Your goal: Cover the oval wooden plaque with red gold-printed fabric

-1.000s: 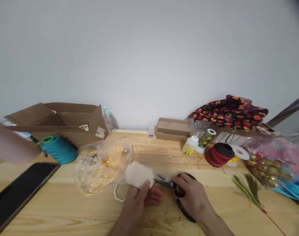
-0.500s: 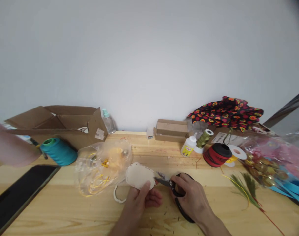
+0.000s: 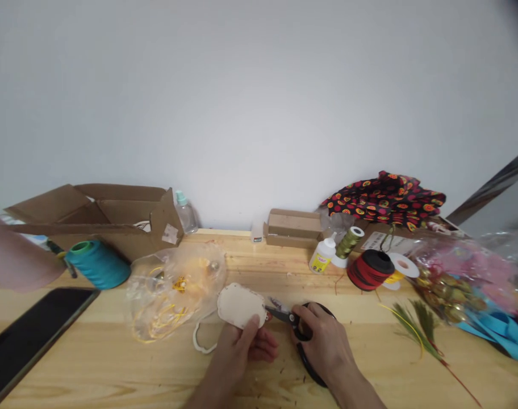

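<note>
Between the thumb and fingers of my left hand (image 3: 246, 343) is a flat cream piece (image 3: 241, 305) with rounded, stitched-looking edges; I cannot tell its material. My right hand (image 3: 322, 335) grips black-handled scissors (image 3: 292, 319), whose blades point left and are parted at the right edge of the cream piece. A bit of red shows beside the blades there. Just left of my left hand, a white curved strip (image 3: 203, 341) lies on the table. Small dark scraps are scattered on the wood below the hands.
Left stand a plastic bag (image 3: 178, 289) with yellow cord, a teal thread cone (image 3: 99, 264), a phone (image 3: 33, 341) and an open carton (image 3: 114, 227). Right are a glue bottle (image 3: 322, 255), a red cord spool (image 3: 370, 270), green tassels (image 3: 421, 324) and a bag of gold bells (image 3: 448, 295).
The view has shifted slightly, so most objects sit a little further left. Both hands keep nearly the same pose, with the scissor blades still at the cream piece's edge.
</note>
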